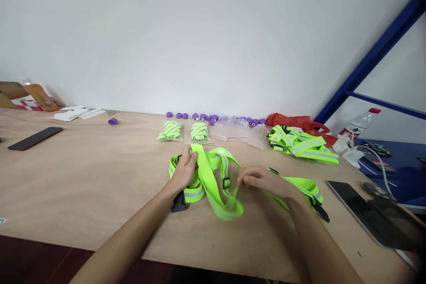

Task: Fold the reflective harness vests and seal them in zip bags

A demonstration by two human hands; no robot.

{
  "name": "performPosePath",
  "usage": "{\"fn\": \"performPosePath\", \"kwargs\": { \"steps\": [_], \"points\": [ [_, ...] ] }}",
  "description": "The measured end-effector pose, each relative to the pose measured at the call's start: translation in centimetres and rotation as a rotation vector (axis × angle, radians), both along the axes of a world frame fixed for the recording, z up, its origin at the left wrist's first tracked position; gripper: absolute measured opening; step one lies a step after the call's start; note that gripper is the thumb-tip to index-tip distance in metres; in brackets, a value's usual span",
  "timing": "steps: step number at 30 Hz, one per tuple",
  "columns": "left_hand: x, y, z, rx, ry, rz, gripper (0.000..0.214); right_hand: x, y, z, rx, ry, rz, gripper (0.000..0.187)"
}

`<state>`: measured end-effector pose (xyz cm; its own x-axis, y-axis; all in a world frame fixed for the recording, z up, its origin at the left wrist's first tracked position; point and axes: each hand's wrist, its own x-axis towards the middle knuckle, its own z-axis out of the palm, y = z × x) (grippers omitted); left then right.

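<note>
A long neon-yellow fabric strap w/ a silver reflective stripe (206,174) is held in two bare hands, in loops btwn & around them, over a pale wooden tabletop (100,186). By the L hand (185,167) a fold is pinched btwn thumb & fingers; by the R hand (257,180), fingers curled, a thin stretch is pinched. The lowest loop, btwn the hands, is blurred. A small black plastic slider (226,183) is threaded on the strap just L of the R hand; a flat black plastic buckle piece (180,203) is seen below the L hand. Under & right of the R wrist, another neon-yellow strap length (308,185) is partly hidden; whether it's joined can't be told. Beyond the hands, 2 clear plastic packets of coiled neon strap (171,130) & flat clear plastic bags (244,132) are laid; beyond the R hand, to its right, a heap of neon-yellow reflective straps (301,145) is piled.
</note>
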<state>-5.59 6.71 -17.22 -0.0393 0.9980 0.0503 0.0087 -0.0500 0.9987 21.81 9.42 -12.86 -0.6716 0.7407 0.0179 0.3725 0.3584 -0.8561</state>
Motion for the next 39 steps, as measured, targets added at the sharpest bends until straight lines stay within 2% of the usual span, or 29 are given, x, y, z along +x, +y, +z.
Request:
{"fn": "performPosePath", "kwargs": {
  "steps": [2, 3, 5, 10, 12, 15, 20, 22, 25, 28, 32, 36, 39],
  "points": [
    [0.3, -0.5, 0.3, 0.109, 0.055, -0.069, 0.029, -0.6, 0.0, 0.5, 0.250, 0.018, -0.213, 0.038],
    [0.4, -0.7, 0.4, 0.160, 0.095, -0.109, 0.029, -1.2, -0.1, 0.5, 0.349, 0.060, -0.298, 0.037],
    [0.7, -1.2, 0.5, 0.216, 0.193, -0.177, 0.030, -2.7, -0.4, 0.2, 0.413, 0.110, -0.312, 0.025],
    [1.1, -1.7, 0.5, 0.261, 0.397, -0.251, 0.026, -5.1, -1.2, -1.6, 0.177, -0.078, -0.053, 0.022],
    [1.1, -1.7, 0.5, 0.262, 0.408, -0.280, 0.026, -4.7, -1.0, -2.4, 0.132, -0.123, -0.036, 0.024],
    [1.0, -1.6, 0.9, 0.290, 0.403, -0.263, 0.026, -3.5, -0.1, -3.2, 0.113, -0.009, -0.217, 0.023],
    [0.5, -1.7, 1.4, 0.345, 0.463, -0.206, 0.024, -2.6, 1.1, -3.4, 0.101, 0.369, -0.583, 0.020],
    [0.3, -1.7, 1.4, 0.338, 0.454, -0.212, 0.023, -2.6, 1.3, -3.3, 0.032, 0.554, -0.686, 0.019],
    [0.2, -1.5, 1.1, 0.310, 0.423, -0.180, 0.024, -2.4, 1.5, -3.0, -0.150, 0.847, -0.782, 0.024],
    [-0.1, -1.0, 0.7, 0.264, 0.436, -0.152, 0.024, -1.7, 1.6, -2.5, -0.319, 1.031, -0.763, 0.028],
    [-0.3, -0.4, 0.1, 0.108, 0.405, -0.264, 0.026, -1.0, 1.3, -1.5, -0.430, 1.085, -0.672, 0.029],
    [-0.1, -0.5, -0.1, -0.058, 0.396, -0.383, 0.029, -1.0, 0.8, -0.2, -0.493, 1.125, -0.587, 0.027],
    [0.1, -0.7, 0.3, -0.071, 0.374, -0.442, 0.039, -1.3, 0.4, 0.8, -0.488, 1.150, -0.500, 0.024]
  ]
}}
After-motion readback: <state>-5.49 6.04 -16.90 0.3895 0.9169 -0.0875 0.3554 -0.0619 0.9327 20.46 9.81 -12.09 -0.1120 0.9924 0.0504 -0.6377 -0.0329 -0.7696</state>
